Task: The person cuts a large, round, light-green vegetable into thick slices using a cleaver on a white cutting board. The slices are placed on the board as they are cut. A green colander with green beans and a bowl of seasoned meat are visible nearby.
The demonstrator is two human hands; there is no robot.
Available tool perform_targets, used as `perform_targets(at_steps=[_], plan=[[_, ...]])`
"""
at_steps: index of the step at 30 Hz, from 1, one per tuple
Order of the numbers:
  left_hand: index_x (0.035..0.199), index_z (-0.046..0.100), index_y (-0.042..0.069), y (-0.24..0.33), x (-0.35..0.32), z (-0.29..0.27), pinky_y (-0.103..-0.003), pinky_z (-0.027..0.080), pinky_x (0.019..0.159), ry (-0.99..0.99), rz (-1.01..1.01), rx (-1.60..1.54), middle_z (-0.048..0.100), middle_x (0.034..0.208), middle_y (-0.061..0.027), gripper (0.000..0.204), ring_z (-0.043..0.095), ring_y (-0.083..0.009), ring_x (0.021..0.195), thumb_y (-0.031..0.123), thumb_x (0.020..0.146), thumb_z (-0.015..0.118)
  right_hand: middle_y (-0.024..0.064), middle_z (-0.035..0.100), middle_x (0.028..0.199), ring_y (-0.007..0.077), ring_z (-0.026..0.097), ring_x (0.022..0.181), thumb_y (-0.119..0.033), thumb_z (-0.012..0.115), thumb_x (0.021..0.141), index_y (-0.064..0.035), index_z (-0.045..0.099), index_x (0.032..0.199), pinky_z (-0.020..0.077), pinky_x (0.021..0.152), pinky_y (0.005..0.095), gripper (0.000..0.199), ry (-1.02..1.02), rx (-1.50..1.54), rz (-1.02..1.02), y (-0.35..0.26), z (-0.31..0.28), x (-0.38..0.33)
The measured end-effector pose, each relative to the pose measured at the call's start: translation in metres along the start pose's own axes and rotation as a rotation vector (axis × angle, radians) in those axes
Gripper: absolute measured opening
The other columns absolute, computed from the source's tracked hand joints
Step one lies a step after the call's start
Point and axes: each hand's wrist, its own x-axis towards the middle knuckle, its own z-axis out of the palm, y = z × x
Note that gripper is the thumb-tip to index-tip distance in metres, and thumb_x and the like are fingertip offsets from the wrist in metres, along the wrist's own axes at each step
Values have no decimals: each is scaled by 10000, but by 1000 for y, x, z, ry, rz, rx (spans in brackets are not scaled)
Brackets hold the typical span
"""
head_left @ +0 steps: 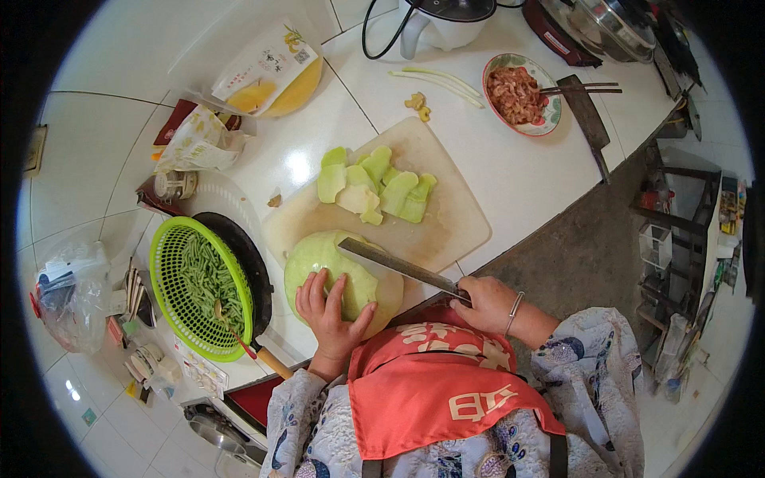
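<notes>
A large, round, pale green vegetable (319, 252) rests at the near edge of a cutting board (454, 203); its exact kind I cannot tell. My left hand (331, 313) holds it from the near side, fingers spread over its skin. In my right hand (484, 304) is a kitchen knife (398, 268), gripped by the handle. Its blade reaches leftward across the top of the vegetable, and a paler patch shows on the right side. Several light green cut pieces (374, 185) lie on the far part of the board.
Left, a green colander (163, 271) of cut green beans stands by a dark pan (256, 279). Far right are a bowl of sliced meat (518, 94) with chopsticks and a cleaver (586, 119). Scallion (442, 84) and ginger (417, 103) lie behind the board. The counter edge runs along the right.
</notes>
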Motion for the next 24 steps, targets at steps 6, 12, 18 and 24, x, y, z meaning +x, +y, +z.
perform_targets(at_steps=[6,12,18,24], plan=[[1142,580,96,0,0,0,-506,256,1023,16,14,21,464,1283,-158,613,395,-367,1217,361,626,778,238,605,757,422,594,745,-262,587,836,8,541,845,477,681,495,274,-20,0,10,0,6,-25],[1131,587,96,1,-1,3,-507,257,1013,22,16,22,469,1269,-156,612,407,-363,1193,390,628,777,247,611,797,412,601,790,-270,593,852,33,541,853,479,708,480,307,-45,58,47,6,16,-37],[1126,589,98,-1,-3,5,-506,263,1010,28,20,28,466,1275,-156,610,407,-364,1194,380,620,782,254,606,765,422,603,749,-279,645,826,40,575,834,485,658,458,326,-62,78,16,12,10,-29],[1131,581,92,0,-4,6,-498,276,1010,48,44,42,458,1290,-161,611,404,-365,1205,354,614,777,254,611,767,420,607,752,-275,660,814,37,594,839,485,665,460,320,-110,97,3,12,12,-18]])
